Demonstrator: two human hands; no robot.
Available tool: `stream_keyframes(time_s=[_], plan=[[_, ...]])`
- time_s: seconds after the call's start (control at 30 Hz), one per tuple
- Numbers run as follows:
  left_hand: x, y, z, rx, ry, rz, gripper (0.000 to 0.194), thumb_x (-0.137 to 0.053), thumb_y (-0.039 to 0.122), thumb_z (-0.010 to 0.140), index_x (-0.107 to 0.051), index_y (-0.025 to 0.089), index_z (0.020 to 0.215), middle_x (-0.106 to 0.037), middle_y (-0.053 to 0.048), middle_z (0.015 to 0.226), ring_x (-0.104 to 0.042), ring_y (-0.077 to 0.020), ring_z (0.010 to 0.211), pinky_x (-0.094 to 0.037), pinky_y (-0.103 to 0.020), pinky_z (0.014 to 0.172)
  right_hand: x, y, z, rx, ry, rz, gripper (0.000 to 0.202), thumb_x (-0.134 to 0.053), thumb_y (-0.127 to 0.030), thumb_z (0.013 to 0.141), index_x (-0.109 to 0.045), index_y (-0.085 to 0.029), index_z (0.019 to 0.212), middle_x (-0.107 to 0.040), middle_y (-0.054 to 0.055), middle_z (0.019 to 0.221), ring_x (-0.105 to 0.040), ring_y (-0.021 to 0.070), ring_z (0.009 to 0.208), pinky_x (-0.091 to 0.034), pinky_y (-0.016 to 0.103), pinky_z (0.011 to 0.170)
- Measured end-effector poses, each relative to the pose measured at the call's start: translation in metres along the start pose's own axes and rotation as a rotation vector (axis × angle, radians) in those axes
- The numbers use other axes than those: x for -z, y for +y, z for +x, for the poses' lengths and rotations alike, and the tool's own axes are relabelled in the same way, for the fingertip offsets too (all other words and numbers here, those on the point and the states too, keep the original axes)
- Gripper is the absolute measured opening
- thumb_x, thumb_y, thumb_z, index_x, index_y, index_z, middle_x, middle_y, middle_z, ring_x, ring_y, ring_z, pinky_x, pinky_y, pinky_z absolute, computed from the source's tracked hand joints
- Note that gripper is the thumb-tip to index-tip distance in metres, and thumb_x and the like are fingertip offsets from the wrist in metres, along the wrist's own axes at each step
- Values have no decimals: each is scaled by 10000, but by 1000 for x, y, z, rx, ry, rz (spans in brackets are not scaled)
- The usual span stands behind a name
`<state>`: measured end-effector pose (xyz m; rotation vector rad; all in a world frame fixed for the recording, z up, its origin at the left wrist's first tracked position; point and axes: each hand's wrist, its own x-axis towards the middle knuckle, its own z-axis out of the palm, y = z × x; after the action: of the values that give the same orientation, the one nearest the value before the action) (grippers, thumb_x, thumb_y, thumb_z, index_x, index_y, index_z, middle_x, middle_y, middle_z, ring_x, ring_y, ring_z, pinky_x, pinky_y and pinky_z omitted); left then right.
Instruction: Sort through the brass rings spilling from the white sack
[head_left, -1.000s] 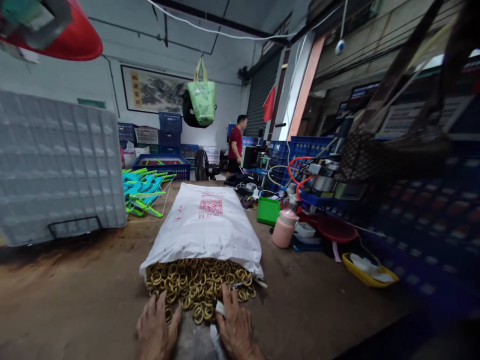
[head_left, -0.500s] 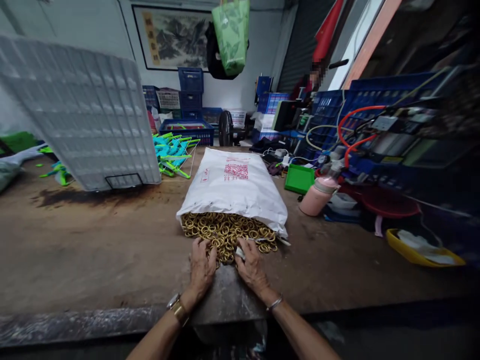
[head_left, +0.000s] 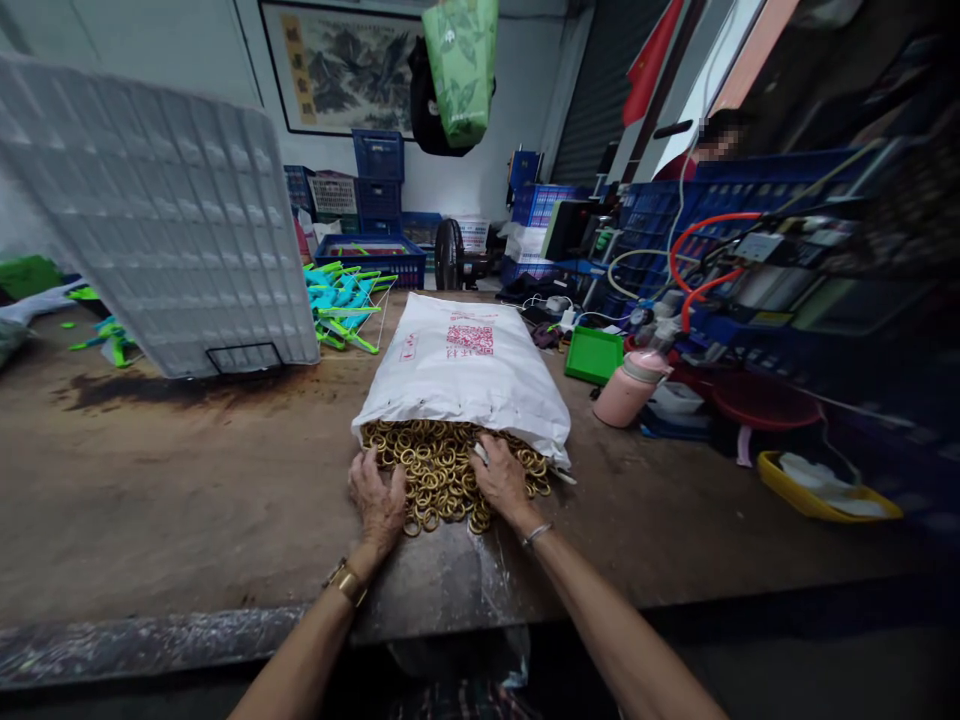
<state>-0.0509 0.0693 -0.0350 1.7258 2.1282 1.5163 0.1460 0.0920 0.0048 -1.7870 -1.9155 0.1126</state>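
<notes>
A white sack (head_left: pixel 465 370) with red print lies on the wooden table, its mouth facing me. Brass-coloured rings (head_left: pixel 435 475) spill from it in a loose heap. My left hand (head_left: pixel 379 500) rests at the heap's left edge, fingers apart and touching the outer rings. On the right side of the heap lies my right hand (head_left: pixel 504 480), fingers spread and bent over the rings near the sack's mouth. Something small and white shows at its thumb; I cannot tell what. Some fingertips are hidden among the rings.
A ribbed whitish panel (head_left: pixel 172 230) stands at left on a black wire stand (head_left: pixel 244 358). Behind it lie green and turquoise plastic pieces (head_left: pixel 349 305). To the right are a green tray (head_left: pixel 593 355), a pink bottle (head_left: pixel 630 388) and a yellow tray (head_left: pixel 821 495). A person (head_left: pixel 705 150) is behind blue crates.
My left hand has moved left, and my right hand has gone forward onto the rings. More rings now spread on the table between them. The person at the back appears farther right.
</notes>
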Motion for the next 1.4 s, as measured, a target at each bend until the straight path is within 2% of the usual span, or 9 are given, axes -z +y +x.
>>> stream_keyframes(time_s=[0.1, 0.2, 0.43, 0.77, 0.93, 1.07, 1.2, 1.33, 1.4], plan=[[-3, 0, 8, 64, -117, 111, 533, -460, 407, 814, -386, 148, 1274, -398, -210, 1276, -366, -341, 1210, -317, -561, 954, -2, -8, -1, 21, -92, -97, 292, -447, -292, 849, -547, -222, 1115, -549, 57, 930, -549, 145, 728, -366, 245, 644], [-2, 3, 9, 53, -242, 203, 536, -418, 434, 830, -408, 136, 1276, -371, -238, 1296, -398, -366, 1184, -341, -557, 923, -4, -10, -9, 52, -75, -59, 282, -438, -245, 847, -551, -229, 1104, -548, 46, 955, -544, 135, 743, -355, 233, 646], [2, 3, -5, -79, -325, 266, 472, -398, 398, 845, -482, 121, 1217, -356, -231, 1311, -372, -359, 1203, -355, -530, 929, -9, 5, -23, 101, -29, 179, 309, -441, -121, 768, -612, -183, 1017, -593, 51, 930, -530, 149, 814, -373, 219, 714], [6, -9, -12, -141, -211, -70, 325, -417, 327, 848, -533, 145, 1091, -517, -135, 1151, -433, -253, 1162, -374, -458, 975, -12, 18, -23, 19, 31, 364, 206, -440, -172, 770, -639, -151, 819, -577, 48, 807, -516, 146, 772, -388, 238, 718], [11, -9, -5, -126, -117, -168, 268, -455, 323, 818, -570, 152, 988, -577, -110, 1019, -510, -231, 1022, -409, -433, 934, -5, 21, -21, -47, 39, 513, 223, -438, -236, 784, -629, -143, 852, -604, 38, 819, -525, 137, 750, -391, 242, 696], [16, 7, -3, -172, -80, -165, 194, -479, 299, 802, -579, 177, 914, -601, -83, 949, -537, -217, 950, -424, -414, 889, 2, 21, -21, -118, -8, 542, 252, -430, -304, 786, -615, -140, 741, -517, -20, 615, -430, 107, 577, -326, 215, 554], [18, 34, -6, -263, -100, -240, 160, -477, 272, 813, -579, 182, 897, -610, -68, 906, -549, -198, 912, -439, -384, 855, 4, 21, -22, -132, -3, 609, 290, -434, -360, 777, -543, -148, 613, -417, -47, 549, -339, 86, 529, -272, 210, 516], [12, 59, -8, -198, -195, -353, 187, -480, 285, 814, -583, 175, 925, -620, -70, 898, -567, -178, 863, -464, -337, 792, 7, 16, -24, -173, -8, 668, 333, -452, -419, 762, -444, -170, 542, -342, -61, 512, -305, 81, 511, -245, 213, 499], [7, 68, -6, -121, -306, -410, 221, -481, 288, 809, -575, 167, 968, -624, -57, 852, -576, -154, 771, -475, -295, 717, 10, 13, -26, -172, -26, 695, 343, -454, -428, 762, -418, -174, 533, -336, -60, 509, -300, 80, 510, -235, 214, 492]])
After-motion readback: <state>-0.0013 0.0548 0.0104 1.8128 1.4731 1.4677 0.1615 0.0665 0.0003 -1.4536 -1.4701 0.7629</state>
